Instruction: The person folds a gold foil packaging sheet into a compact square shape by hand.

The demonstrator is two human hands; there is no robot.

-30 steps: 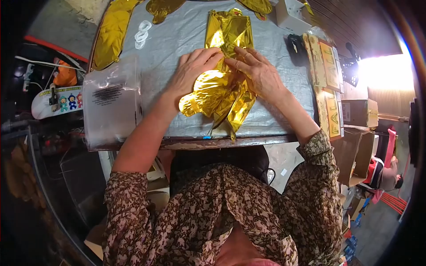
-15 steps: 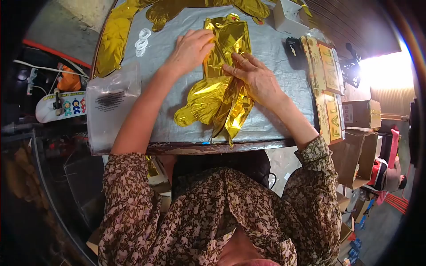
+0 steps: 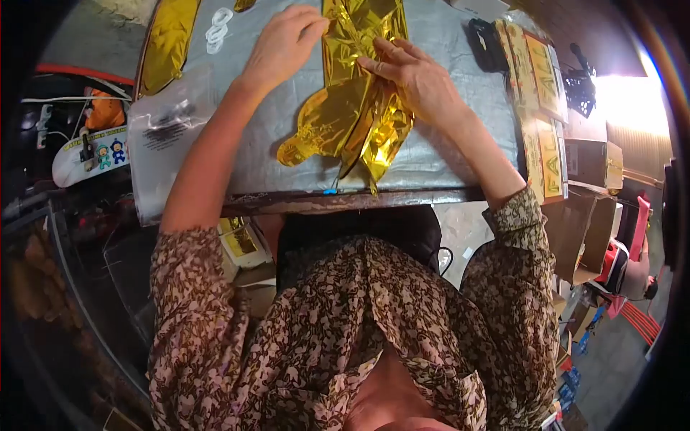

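Grey sheeting covers the bench, and its clutter reads from left to right: a clear plastic bag hangs over the near left corner, with a long gold foil strip and some white rings beyond it at the far left. Next comes the left hand. A second ago it lay close beside the right hand on the crumpled middle of the gold foil balloon. It has since slid away to the far left edge of the foil, and its grip is narrow, fingertips drawn together and apparently pinching that edge. The balloon lies in the middle of the bench, folded lengthwise, its rounded lobe pointing near-left and a thin tail reaching the near rim. With the hands now apart, the far part of the foil looks pulled longer and flatter, so the smoothing seems to be working outward from the fold. The right hand has hardly moved; its grip is wide, fingers spread and pressing flat on the foil's right side. Farther right sit a black object and a row of gold packets along the bench edge.
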